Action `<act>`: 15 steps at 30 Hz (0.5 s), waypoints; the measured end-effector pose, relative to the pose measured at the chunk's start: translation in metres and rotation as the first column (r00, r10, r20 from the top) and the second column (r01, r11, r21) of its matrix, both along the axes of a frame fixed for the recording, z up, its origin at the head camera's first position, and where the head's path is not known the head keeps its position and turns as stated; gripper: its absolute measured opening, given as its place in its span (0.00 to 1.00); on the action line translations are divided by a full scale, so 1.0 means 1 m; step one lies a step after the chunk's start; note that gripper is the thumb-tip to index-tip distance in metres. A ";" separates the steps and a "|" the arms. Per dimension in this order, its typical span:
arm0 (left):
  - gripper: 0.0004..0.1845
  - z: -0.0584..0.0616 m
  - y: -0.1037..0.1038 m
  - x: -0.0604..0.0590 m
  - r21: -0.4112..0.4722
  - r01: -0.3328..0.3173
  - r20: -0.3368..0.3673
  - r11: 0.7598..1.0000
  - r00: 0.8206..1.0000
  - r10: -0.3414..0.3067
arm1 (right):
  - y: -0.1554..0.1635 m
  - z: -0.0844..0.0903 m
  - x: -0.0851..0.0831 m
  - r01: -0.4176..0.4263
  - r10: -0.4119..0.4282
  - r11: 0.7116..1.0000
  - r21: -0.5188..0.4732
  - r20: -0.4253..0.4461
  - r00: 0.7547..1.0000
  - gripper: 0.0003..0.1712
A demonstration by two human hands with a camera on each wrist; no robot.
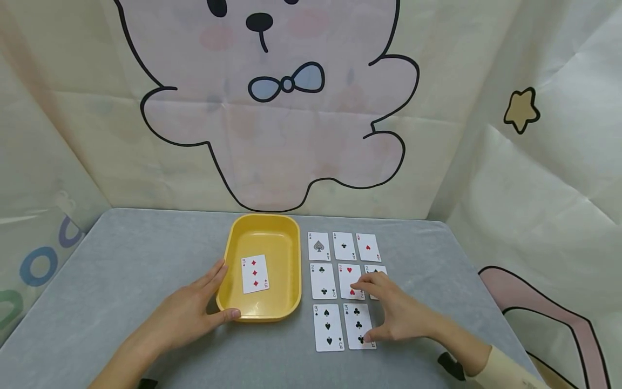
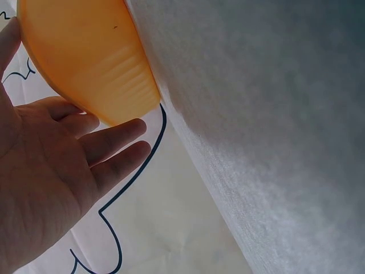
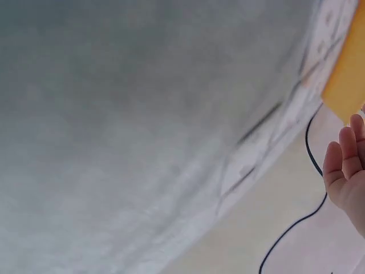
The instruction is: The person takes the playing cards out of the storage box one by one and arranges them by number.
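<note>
My left hand (image 1: 191, 310) rests against the yellow tray (image 1: 284, 254), fingers along its left side and thumb at its front corner. In the left wrist view the hand's fingers are mostly straight and spread beside the tray wall. The three of diamonds (image 1: 255, 274) lies face up inside the tray. My right hand (image 1: 400, 310) is over the cards, thumb and fingers wide apart, holding nothing visible. Its thumb tip overlaps the three of clubs (image 1: 357, 319), and its fingertips overlap the two of hearts (image 1: 347, 275); contact cannot be told. A black two (image 1: 375, 268) is partly hidden behind it.
Right of the tray, the ace of spades (image 1: 318, 246), ace of clubs (image 1: 344, 246) and ace of hearts (image 1: 368, 247) form the back row. Below them lie the two of clubs (image 1: 323, 281) and three of spades (image 1: 328, 327). A grey cloth (image 1: 146, 259) covers the table.
</note>
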State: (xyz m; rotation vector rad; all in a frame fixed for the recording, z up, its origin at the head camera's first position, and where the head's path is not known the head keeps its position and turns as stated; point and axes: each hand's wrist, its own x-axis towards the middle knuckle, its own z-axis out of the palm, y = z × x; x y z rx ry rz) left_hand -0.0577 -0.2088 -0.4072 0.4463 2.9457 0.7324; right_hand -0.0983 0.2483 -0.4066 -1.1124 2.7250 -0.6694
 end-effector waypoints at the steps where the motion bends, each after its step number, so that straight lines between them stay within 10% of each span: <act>1: 0.58 0.000 0.000 0.000 -0.001 -0.001 0.002 1.000 1.000 0.001 | 0.000 0.003 -0.001 0.003 -0.003 1.000 -0.007 0.009 1.000 0.52; 15: 0.57 0.001 0.001 0.000 0.004 0.000 -0.004 1.000 1.000 0.000 | -0.022 0.036 -0.023 0.052 -0.047 0.995 -0.085 0.063 0.997 0.42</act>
